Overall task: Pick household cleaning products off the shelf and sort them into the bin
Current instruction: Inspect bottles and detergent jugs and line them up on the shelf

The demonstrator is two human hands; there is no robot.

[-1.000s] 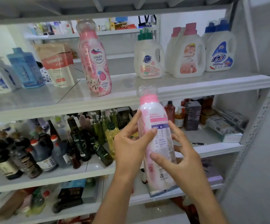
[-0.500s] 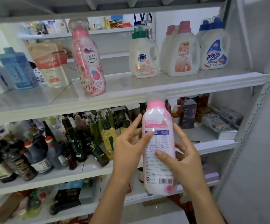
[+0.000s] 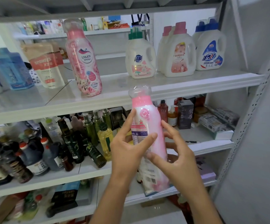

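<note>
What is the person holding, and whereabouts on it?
A pink bottle, upright, gripped round its middle between the left hand and the right hand.

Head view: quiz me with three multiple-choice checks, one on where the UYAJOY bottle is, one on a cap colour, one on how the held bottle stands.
1. The UYAJOY bottle stands: A) on the upper shelf, left of the green-capped jug; B) on the floor; C) in a bin.
2. The rightmost jugs have caps that are: A) pink; B) blue; C) green.
3. The held bottle is: A) lying on a shelf; B) upside down; C) upright in both hands.
Key: 1 A, it stands on that shelf, left of that jug; 2 B, both caps show blue; 3 C, the left hand and right hand hold it, cap up.
</note>
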